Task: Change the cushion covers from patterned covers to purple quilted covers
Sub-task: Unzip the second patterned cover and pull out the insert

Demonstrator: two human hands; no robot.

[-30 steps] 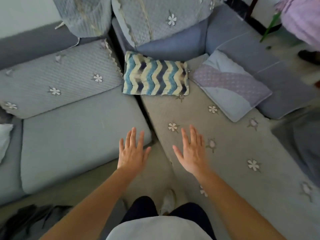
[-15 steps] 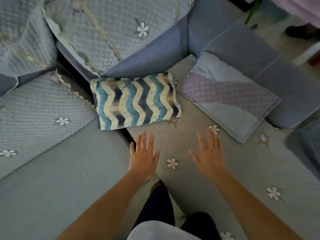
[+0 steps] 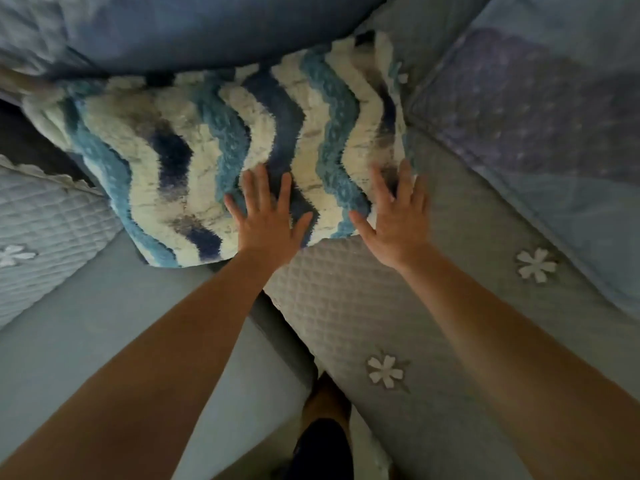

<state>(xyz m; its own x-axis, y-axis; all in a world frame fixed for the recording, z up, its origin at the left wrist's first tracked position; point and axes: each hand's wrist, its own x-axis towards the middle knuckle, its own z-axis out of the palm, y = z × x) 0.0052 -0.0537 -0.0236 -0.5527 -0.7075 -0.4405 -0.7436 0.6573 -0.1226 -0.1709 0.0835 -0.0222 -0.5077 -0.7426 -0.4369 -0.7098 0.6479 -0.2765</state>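
A fluffy cushion (image 3: 194, 161) with blue, navy and cream zigzag stripes lies in the sofa corner, its top edge tucked under a blue back cushion. My left hand (image 3: 268, 221) is flat, fingers spread, over the cushion's lower middle. My right hand (image 3: 396, 223) is also spread flat, fingers over the cushion's lower right corner and palm above the seat. A folded purple quilted cover (image 3: 540, 133) lies to the right of the cushion on the seat.
The grey quilted seat cover (image 3: 346, 306) with white flower patches runs under my right arm. A plain blue seat cushion (image 3: 104, 341) lies under my left arm. A blue back cushion (image 3: 207, 26) sits behind, a quilted pad (image 3: 41, 220) at left.
I have leaned in close. Both hands moved forward from above the seat to the near edge of the zigzag cushion, fingers still spread.
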